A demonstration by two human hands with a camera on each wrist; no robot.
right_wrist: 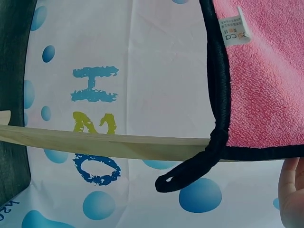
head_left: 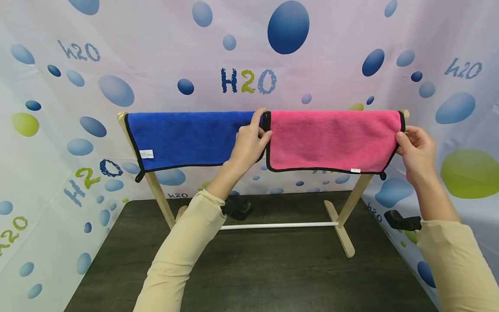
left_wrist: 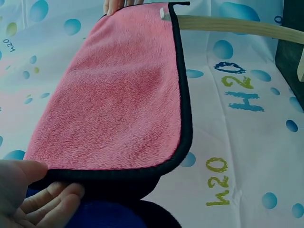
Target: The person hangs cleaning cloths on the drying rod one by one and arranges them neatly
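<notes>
A pink towel with black trim hangs folded over the top of a wooden rack. My left hand pinches its left edge near the top; in the left wrist view the thumb lies over the black trim and the fingers beneath. At the opposite edge, my right hand holds the trim between thumb and fingers. Just left of the pink towel hangs a blue towel, partly covered by my left hand. A black hanging loop dangles from the pink towel's lower right corner, near a white label.
The rack stands on a dark wooden table, with a white crossbar low between its legs. Behind and at both sides hangs a pale curtain printed with blue and green spots. A black device sits by my right wrist.
</notes>
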